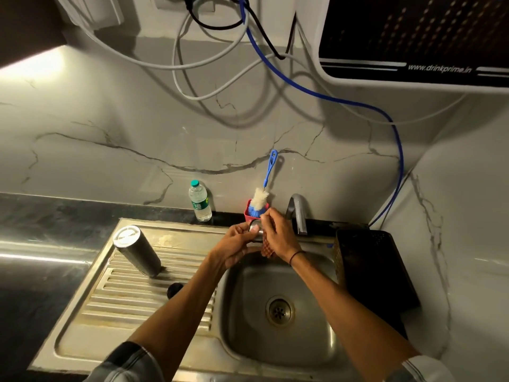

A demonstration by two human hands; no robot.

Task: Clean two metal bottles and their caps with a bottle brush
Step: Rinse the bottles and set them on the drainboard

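While L hand [237, 244] grips metal bottle [254, 230], R hand [278, 235] pinches cloth [267, 248] against it.

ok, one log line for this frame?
left hand: holds metal bottle | right hand: scrub pad on it | bottle brush: idle in red holder

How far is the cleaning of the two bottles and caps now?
One bottle stands on the drainboard, a dark cap beside it. Both hands, left and right, hold a metal piece with a cloth. The brush rests unused.
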